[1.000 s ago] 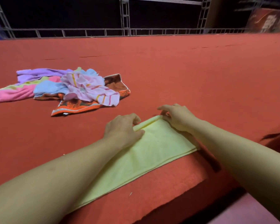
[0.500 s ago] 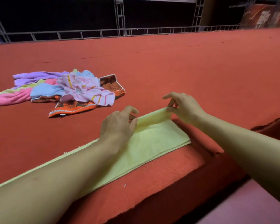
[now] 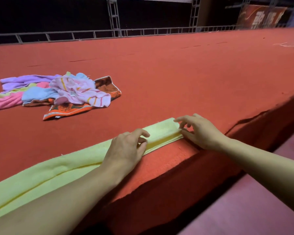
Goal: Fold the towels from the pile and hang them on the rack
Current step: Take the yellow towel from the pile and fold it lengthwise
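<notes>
Both hands' grips pinch the folded yellow towel (image 3: 161,131): left hand (image 3: 126,150) mid-strip, right hand (image 3: 200,131) at its end.

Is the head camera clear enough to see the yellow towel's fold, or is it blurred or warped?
Head view: yellow towel fold edge sharp, both hands crisp; wide-angle bend curves the table edge; dim background beyond the railing; pile evenly lit, no glare.
</notes>
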Motion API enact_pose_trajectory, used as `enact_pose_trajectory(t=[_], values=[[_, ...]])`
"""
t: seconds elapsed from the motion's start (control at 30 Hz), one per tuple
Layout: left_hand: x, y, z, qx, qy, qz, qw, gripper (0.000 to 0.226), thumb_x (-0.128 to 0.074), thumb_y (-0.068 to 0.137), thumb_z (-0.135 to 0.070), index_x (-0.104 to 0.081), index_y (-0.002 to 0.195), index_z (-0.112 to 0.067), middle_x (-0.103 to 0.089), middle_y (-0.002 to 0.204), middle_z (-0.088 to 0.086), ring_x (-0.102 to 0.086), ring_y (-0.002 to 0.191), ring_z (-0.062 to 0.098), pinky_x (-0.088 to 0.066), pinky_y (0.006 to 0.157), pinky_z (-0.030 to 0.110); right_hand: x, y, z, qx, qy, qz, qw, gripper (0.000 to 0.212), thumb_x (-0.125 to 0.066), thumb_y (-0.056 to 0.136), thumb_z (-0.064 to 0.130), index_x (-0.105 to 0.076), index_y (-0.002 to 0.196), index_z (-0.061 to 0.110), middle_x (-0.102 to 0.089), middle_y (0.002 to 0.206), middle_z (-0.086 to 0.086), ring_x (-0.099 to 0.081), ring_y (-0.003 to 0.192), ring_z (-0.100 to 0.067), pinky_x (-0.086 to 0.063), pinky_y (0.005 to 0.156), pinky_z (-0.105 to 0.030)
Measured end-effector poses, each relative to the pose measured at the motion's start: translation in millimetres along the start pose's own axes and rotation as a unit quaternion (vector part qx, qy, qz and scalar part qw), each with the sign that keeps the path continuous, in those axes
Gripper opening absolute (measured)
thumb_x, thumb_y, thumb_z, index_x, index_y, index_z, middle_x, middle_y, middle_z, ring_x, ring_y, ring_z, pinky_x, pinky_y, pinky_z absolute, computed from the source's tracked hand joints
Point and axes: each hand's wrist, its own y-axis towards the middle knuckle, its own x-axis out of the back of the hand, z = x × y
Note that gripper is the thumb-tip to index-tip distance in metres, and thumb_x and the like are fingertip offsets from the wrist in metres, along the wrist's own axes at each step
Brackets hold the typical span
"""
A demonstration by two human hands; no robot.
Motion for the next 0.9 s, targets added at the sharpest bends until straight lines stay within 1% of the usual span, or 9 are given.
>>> enact_pose_trajectory(t=[0.07, 0.13, 0.23, 0.33, 0.4, 0.47, 0.63, 0.8, 0.9], values=[[-2.8, -3.4, 0.0, 0.004, -0.007, 0.034, 0.999, 0.022, -0.071, 0.087, -0.024, -0.067, 0.107, -0.032, -0.074, 0.089, -0.015, -0.067, 0.089, 0.004, -0.05, 0.086, 0.025, 1.8, -3.0, 2.2, -0.001, -0.002, 0.02, 1.0, 0.043, -0.063, 0.085, 0.013, -0.058, 0.124, 0.03, -0.057, 0.092, 0.028, -0.048, 0.089, -0.006, -0.047, 0.077, -0.023], [-3.8, -5.7, 0.0, 0.005, 0.005, 0.077, 0.997, 0.021, -0.068, 0.089, -0.027, -0.066, 0.109, -0.033, -0.073, 0.093, -0.016, -0.066, 0.088, 0.0, -0.049, 0.089, 0.023, 3.9, -4.2, 6.0, -0.006, -0.007, 0.031, 0.999, 0.042, -0.059, 0.084, 0.015, -0.058, 0.123, 0.029, -0.058, 0.093, 0.027, -0.05, 0.092, -0.009, -0.05, 0.079, -0.031], [-2.9, -5.8, 2.2, 0.009, -0.001, 0.093, 0.996, 0.023, -0.069, 0.088, -0.028, -0.065, 0.11, -0.033, -0.072, 0.096, -0.018, -0.063, 0.082, -0.004, -0.047, 0.088, 0.018, 5.1, -1.5, 14.4, -0.011, -0.014, 0.003, 1.0, 0.039, -0.054, 0.085, 0.015, -0.059, 0.121, 0.029, -0.061, 0.091, 0.024, -0.049, 0.091, -0.01, -0.05, 0.078, -0.035], [0.7, -5.9, 4.2, -0.005, -0.001, 0.073, 0.997, 0.022, -0.069, 0.088, -0.028, -0.064, 0.108, -0.033, -0.07, 0.096, -0.021, -0.058, 0.074, -0.004, -0.045, 0.08, 0.018, 5.2, 6.3, 26.9, -0.028, -0.007, -0.041, 0.999, 0.039, -0.053, 0.085, 0.012, -0.06, 0.12, 0.027, -0.062, 0.09, 0.021, -0.049, 0.091, -0.012, -0.048, 0.079, -0.035], [5.2, -7.6, 6.4, -0.012, 0.006, 0.053, 0.998, 0.021, -0.07, 0.087, -0.029, -0.063, 0.107, -0.034, -0.069, 0.096, -0.023, -0.055, 0.073, -0.003, -0.04, 0.076, 0.018, 3.5, 11.9, 38.6, -0.036, 0.013, -0.057, 0.998, 0.039, -0.053, 0.085, 0.013, -0.06, 0.121, 0.028, -0.062, 0.09, 0.021, -0.049, 0.091, -0.011, -0.047, 0.079, -0.032], [12.4, -12.1, 10.1, -0.012, 0.015, 0.03, 0.999, 0.022, -0.07, 0.086, -0.028, -0.063, 0.106, -0.033, -0.068, 0.094, -0.024, -0.053, 0.075, 0.0, -0.039, 0.074, 0.021, 0.0, 16.4, 55.8, -0.034, 0.039, -0.059, 0.997, 0.039, -0.053, 0.086, 0.014, -0.06, 0.12, 0.03, -0.061, 0.09, 0.021, -0.049, 0.091, -0.009, -0.046, 0.08, -0.031], [42.3, -39.5, 29.8, 0.021, 0.032, -0.013, 0.999, 0.022, -0.072, 0.084, -0.024, -0.064, 0.103, -0.032, -0.067, 0.089, -0.024, -0.054, 0.071, 0.002, -0.044, 0.073, 0.026, -21.1, 25.0, 114.4, 0.021, 0.087, -0.034, 0.995, 0.038, -0.055, 0.084, 0.013, -0.061, 0.119, 0.028, -0.061, 0.089, 0.022, -0.048, 0.089, -0.009, -0.045, 0.079, -0.031], [80.0, -85.3, 61.0, 0.081, 0.059, -0.028, 0.995, 0.02, -0.071, 0.085, -0.021, -0.064, 0.101, -0.032, -0.064, 0.087, -0.025, -0.053, 0.071, -0.002, -0.039, 0.073, 0.022, -50.4, 34.3, 170.9, 0.067, 0.098, 0.0, 0.993, 0.038, -0.057, 0.084, 0.013, -0.061, 0.119, 0.027, -0.063, 0.091, 0.02, -0.049, 0.089, -0.01, -0.045, 0.079, -0.031], [105.2, -109.4, 81.4, 0.122, 0.073, -0.049, 0.989, 0.02, -0.071, 0.085, -0.022, -0.064, 0.099, -0.034, -0.063, 0.088, -0.023, -0.055, 0.074, 0.004, -0.045, 0.075, 0.028, -68.5, 39.2, 200.2, 0.095, 0.106, 0.025, 0.99, 0.036, -0.059, 0.084, 0.016, -0.06, 0.118, 0.029, -0.062, 0.091, 0.021, -0.049, 0.088, -0.01, -0.046, 0.078, -0.032]])
